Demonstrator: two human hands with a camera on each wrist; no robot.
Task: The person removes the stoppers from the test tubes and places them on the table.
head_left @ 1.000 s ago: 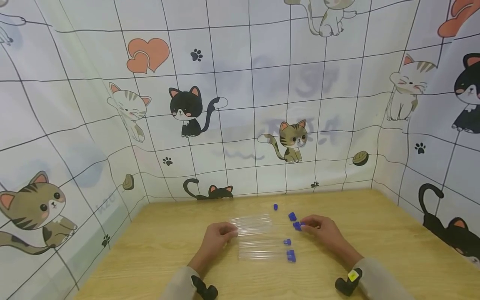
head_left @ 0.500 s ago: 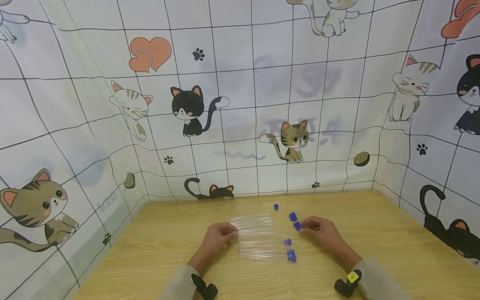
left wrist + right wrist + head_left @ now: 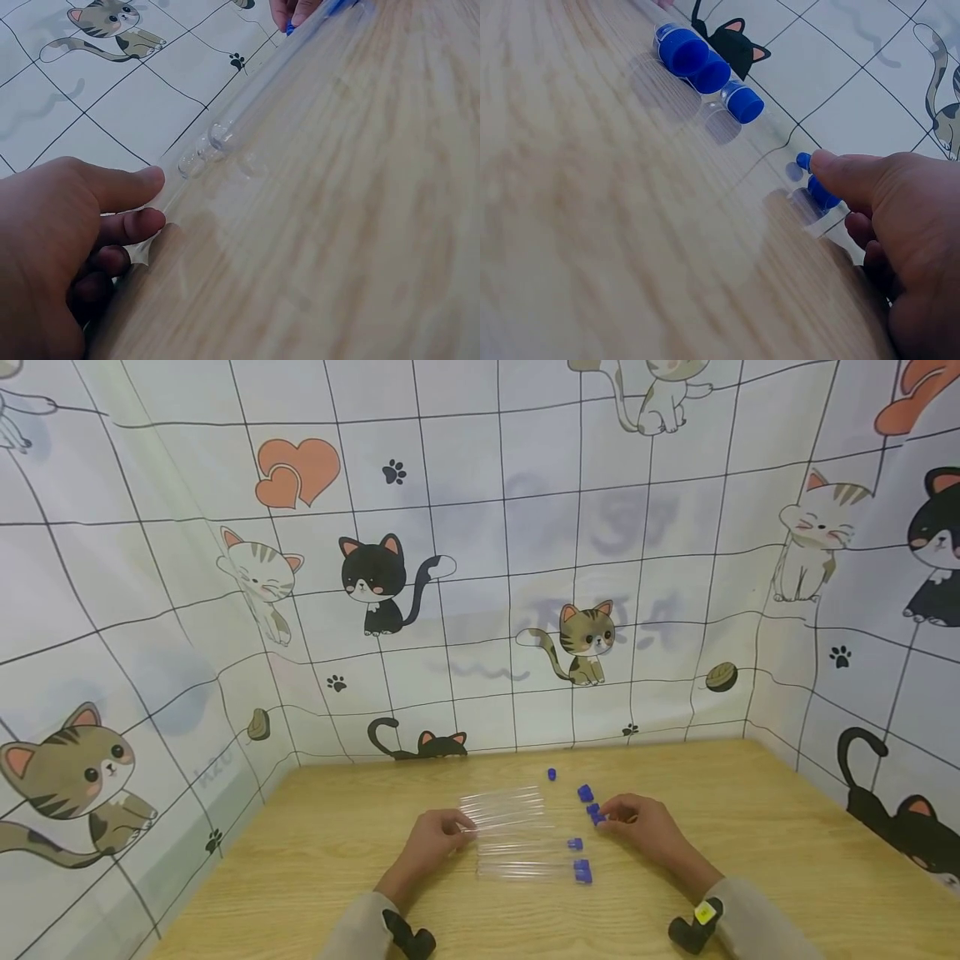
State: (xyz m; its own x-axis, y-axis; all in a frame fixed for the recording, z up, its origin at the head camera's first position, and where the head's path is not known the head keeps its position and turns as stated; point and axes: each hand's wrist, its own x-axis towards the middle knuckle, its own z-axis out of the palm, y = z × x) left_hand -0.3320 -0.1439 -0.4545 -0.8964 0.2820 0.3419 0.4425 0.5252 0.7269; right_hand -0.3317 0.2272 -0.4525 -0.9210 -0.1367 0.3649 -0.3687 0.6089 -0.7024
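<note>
"Both closed?"

"Nearly: my left hand (image 3: 437,835) pinches a clear tube (image 3: 517,827) by its end, my right hand (image 3: 642,820) a blue cap (image 3: 597,818), mid-worktop (image 3: 315,860)."

"Risk?"

"If my two sides move unevenly, the tube could twist loose; brushing the neighbouring tubes (image 3: 525,869) could set them rolling."

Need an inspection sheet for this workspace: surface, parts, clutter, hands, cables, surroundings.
Surface: wood-grain table, light-coloured.
Parts: clear tubes lying in two groups; blue caps to their right, one set apart toward the back. Whether the nearer ones are fitted: cannot tell.
Clutter: nothing seen.
Hands: left hand holds the farther tubes at their left ends; right hand pinches at the caps nearest it. Black devices at both wrists.
Cables: nothing seen.
Surroundings: cat-print sheeting behind and on both sides.
</note>
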